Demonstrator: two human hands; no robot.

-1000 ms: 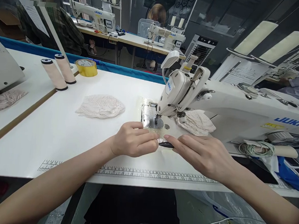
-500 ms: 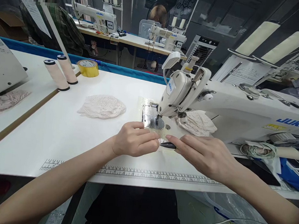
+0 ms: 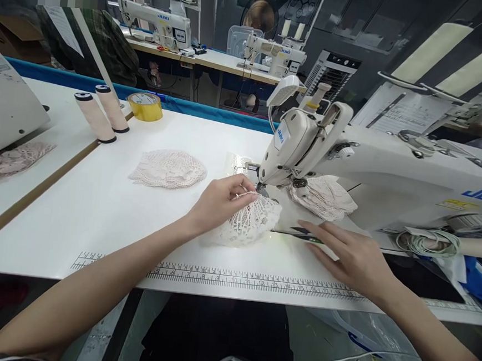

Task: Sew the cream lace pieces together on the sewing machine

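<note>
A person's bare forearms reach over a white table (image 3: pixel 97 202) towards a sewing machine (image 3: pixel 294 146). The left hand (image 3: pixel 216 203) has its thumb and fingertips closed on the upper edge of a pale lace piece (image 3: pixel 254 223), which fans out on the near side of the needle area, towards the right hand. The right hand (image 3: pixel 355 262) is at the right, thumb and fingers apart around a slim dark cutting tool (image 3: pixel 293 234); whether any fingertip touches it cannot be told. More lace lies in a pile at the left (image 3: pixel 169 169) and another at the right (image 3: pixel 325 198), beside the machine. For good handling, a light pinch near the edge seems best, as openwork this fine would probably stretch or snag under a hard pull. The tool's tip points towards the lace, so the blades are best kept clear of the mesh, and the loose part spread flat, without folds.
</note>
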